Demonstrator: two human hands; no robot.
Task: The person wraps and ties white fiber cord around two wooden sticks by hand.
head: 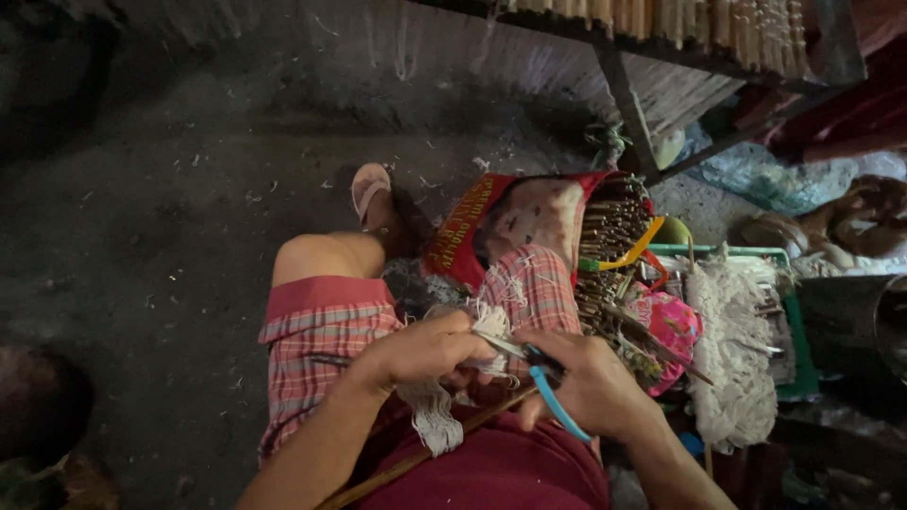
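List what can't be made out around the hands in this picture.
- Head view: scissor blades disappear into the white threads under the left hand.
- Scissor handles mostly hidden inside the right hand.
- Thin stick runs under both hands; its tip is hidden.
- Red bag: its depths are dark.

Person's sitting low on a dusty floor (170,217), checked shorts, sandal on one foot. Left hand (420,351) pinches a bundle of white cotton strands (436,416) over the lap, right hand (590,382) grips blue-handled scissors (548,382) right at the strands. A thin wooden stick (425,453) runs across the lap underneath. Red bag (529,231) stuffed with more sticks just beside the knee, and a fluffy white mop head (732,349) to the right.
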